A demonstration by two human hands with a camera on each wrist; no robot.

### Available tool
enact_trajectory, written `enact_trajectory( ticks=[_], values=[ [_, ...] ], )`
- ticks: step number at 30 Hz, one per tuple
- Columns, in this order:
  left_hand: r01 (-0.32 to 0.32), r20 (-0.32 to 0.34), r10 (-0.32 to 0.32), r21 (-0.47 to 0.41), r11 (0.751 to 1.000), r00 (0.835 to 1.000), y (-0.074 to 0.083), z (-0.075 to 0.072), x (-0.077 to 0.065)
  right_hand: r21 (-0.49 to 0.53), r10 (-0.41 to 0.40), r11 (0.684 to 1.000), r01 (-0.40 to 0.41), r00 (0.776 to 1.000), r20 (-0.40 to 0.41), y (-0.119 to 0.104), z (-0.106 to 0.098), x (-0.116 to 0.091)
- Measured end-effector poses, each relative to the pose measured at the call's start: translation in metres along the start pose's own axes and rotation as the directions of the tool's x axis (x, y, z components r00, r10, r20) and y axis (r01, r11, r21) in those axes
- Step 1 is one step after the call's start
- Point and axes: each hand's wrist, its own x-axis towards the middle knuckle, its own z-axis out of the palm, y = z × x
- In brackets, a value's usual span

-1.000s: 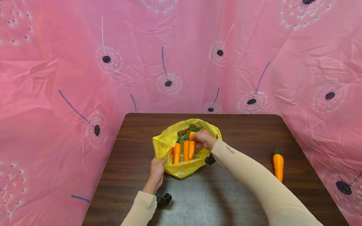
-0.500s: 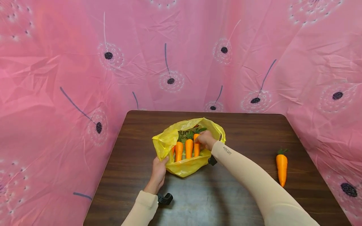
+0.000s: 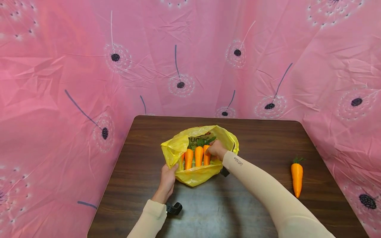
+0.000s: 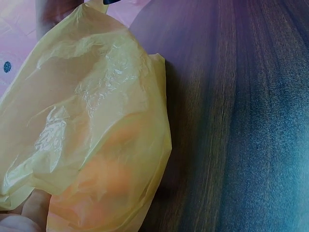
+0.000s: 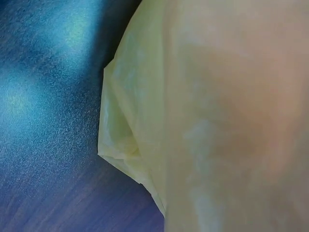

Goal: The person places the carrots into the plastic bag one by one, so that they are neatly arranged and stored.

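A yellow plastic bag (image 3: 194, 178) lies mouth-up on the table with several orange carrots (image 3: 189, 158) side by side inside. My left hand (image 3: 167, 178) pinches the bag's near left rim; its fingers (image 4: 36, 208) show against the film in the left wrist view. Reaching into the mouth, my right hand (image 3: 218, 149) grips the rightmost carrot (image 3: 206, 156) near its leafy top. Some of that hand's fingers are hidden. In the right wrist view the bag's film (image 5: 140, 121) covers the hand.
Another carrot (image 3: 296, 180) with green leaves lies on the right side of the dark wooden table (image 3: 253, 132). A pink patterned cloth (image 3: 196, 39) hangs behind and beside the table. Black wrist cameras (image 3: 174, 208) are strapped to both wrists.
My right hand has lowered the carrot into the bag, where it now stands beside the others. The left hand keeps its hold on the rim. The head view has shifted slightly.
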Motion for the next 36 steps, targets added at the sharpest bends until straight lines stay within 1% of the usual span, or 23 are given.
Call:
enact_trajectory(
  ticks=[2, 8, 13, 16, 19, 21, 25, 27, 30, 33, 36],
  values=[
    [-0.002, 0.002, 0.002, 0.002, 1.0, 1.0, 0.0, 0.001, 0.0, 0.003, -0.002, 1.0, 0.002, 1.0, 0.015, 0.0, -0.001, -0.003],
    [0.004, 0.004, -0.004, 0.008, 1.0, 1.0, 0.002, 0.005, -0.002, 0.049, -0.004, 0.999, -0.001, 0.995, 0.095, 0.0, 0.001, -0.009],
    [0.005, 0.007, -0.005, 0.018, 1.0, 1.0, 0.004, 0.006, -0.003, 0.01, -0.006, 1.0, 0.005, 0.991, 0.133, -0.002, 0.002, -0.013],
    [0.001, 0.001, -0.001, 0.022, 1.0, 1.0, 0.005, 0.005, -0.003, 0.014, -0.015, 1.0, 0.013, 0.988, 0.153, -0.006, -0.001, -0.019],
    [-0.003, -0.01, 0.003, 0.02, 1.0, 1.0, 0.006, 0.005, -0.003, 0.037, -0.042, 0.999, 0.036, 0.983, 0.181, -0.011, -0.004, -0.029],
    [-0.006, -0.013, 0.006, 0.015, 1.0, 1.0, 0.007, 0.005, -0.003, 0.057, -0.075, 0.996, 0.065, 0.977, 0.198, -0.016, -0.008, -0.038],
    [-0.017, -0.002, 0.017, 0.009, 1.0, 1.0, 0.007, 0.005, -0.003, 0.106, -0.157, 0.985, 0.136, 0.962, 0.223, -0.03, -0.017, -0.063],
    [-0.02, 0.001, 0.02, 0.01, 1.0, 1.0, 0.006, 0.005, -0.003, 0.129, -0.203, 0.976, 0.177, 0.951, 0.235, -0.037, -0.022, -0.077],
    [-0.024, -0.004, 0.024, 0.013, 1.0, 1.0, 0.006, 0.005, -0.003, 0.154, -0.286, 0.955, 0.253, 0.922, 0.259, -0.047, -0.029, -0.098],
    [-0.027, -0.01, 0.027, 0.015, 1.0, 1.0, 0.005, 0.005, -0.003, 0.173, -0.37, 0.927, 0.332, 0.882, 0.29, -0.051, -0.034, -0.118],
    [-0.011, -0.024, 0.011, 0.016, 1.0, 1.0, 0.006, 0.006, -0.004, 0.176, -0.441, 0.898, 0.404, 0.839, 0.32, -0.051, -0.035, -0.138]
  ],
)
